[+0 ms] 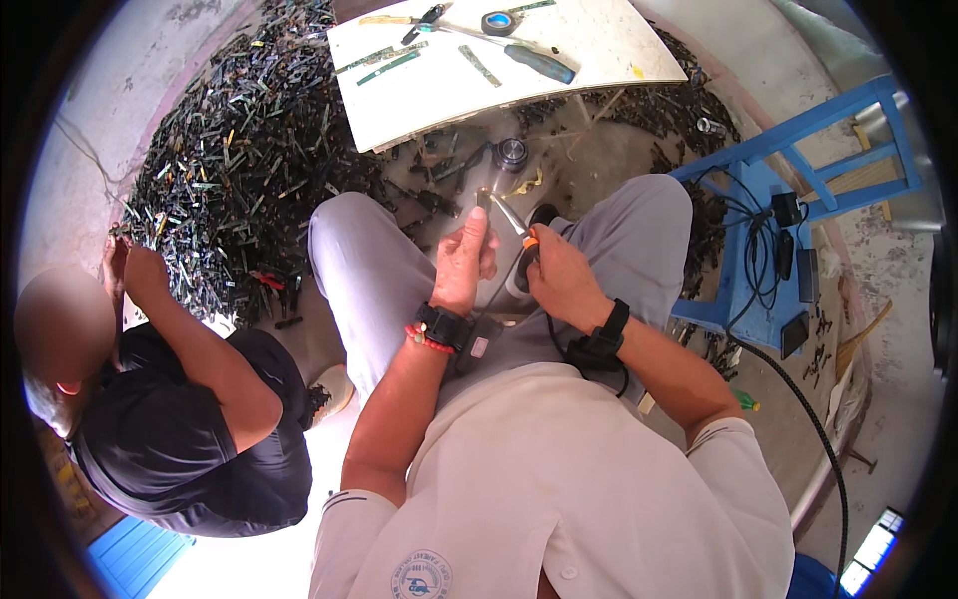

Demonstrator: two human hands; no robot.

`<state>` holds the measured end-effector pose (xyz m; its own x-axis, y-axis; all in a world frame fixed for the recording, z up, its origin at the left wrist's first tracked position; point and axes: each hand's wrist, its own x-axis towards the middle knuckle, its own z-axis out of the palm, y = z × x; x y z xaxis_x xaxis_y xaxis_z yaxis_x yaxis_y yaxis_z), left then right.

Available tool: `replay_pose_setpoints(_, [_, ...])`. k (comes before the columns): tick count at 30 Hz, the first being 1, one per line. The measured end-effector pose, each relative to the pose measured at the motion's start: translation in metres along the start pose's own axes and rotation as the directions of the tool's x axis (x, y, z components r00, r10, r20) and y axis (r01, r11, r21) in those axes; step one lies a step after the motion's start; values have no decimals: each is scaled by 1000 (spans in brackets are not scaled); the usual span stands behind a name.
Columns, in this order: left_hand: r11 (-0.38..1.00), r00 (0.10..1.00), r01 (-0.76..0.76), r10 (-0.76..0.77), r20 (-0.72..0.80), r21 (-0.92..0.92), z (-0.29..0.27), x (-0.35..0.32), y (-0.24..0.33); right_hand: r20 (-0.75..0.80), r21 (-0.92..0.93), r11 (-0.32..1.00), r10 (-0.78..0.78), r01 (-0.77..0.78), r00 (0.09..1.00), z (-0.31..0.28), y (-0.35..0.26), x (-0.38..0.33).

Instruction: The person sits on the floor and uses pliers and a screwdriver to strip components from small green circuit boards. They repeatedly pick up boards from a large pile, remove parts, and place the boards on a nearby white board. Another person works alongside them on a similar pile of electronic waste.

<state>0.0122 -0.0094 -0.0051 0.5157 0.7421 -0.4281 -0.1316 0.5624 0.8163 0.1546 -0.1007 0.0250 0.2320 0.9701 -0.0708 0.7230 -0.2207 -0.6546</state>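
Two hands work over the lap of a seated person in grey trousers. Left hand [465,262]: fingers pinched together on a small dark strip [483,200], held upright above the knees. Right hand [555,277]: closed round the orange-collared handle of a soldering iron [515,222]; its metal tip slants up-left and meets the strip's upper end, with a small bright glow at the contact. A black cord runs from the handle down past the right wrist.

White board [589,50] ahead of the knees: blue-handled screwdriver [540,63] near its right edge, roll of tape [498,22] at the far edge, green strips toward the left edge. Heap of dark scrap strips [239,150] on the floor, left. Blue stool [788,190] with black adapters, right. Another person in a black shirt [180,429] crouches at lower left, hands at the heap.
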Motion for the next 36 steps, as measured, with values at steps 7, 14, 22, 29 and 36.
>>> replay_pose_setpoints(7, [998,999,-49,49,-19,33,1,-1,-1,-36,17,1000,-13,13,999,7,2,-2])
replay_pose_setpoints(14, [996,997,-78,79,-16,49,1,1,-3,0,42,999,-2,2,1000,5,-2,-2])
replay_pose_setpoints(22, [992,992,-116,118,-36,38,2,3,-10,63,218,975,35,-48,997,10,-1,0])
replay_pose_setpoints(29, [922,955,-229,275,-112,313,-1,11,-21,125,267,957,85,-116,989,10,-9,0])
replay_pose_setpoints(36, [827,922,-282,374,-101,487,-2,13,-26,183,267,947,132,-178,974,0,-24,-2])
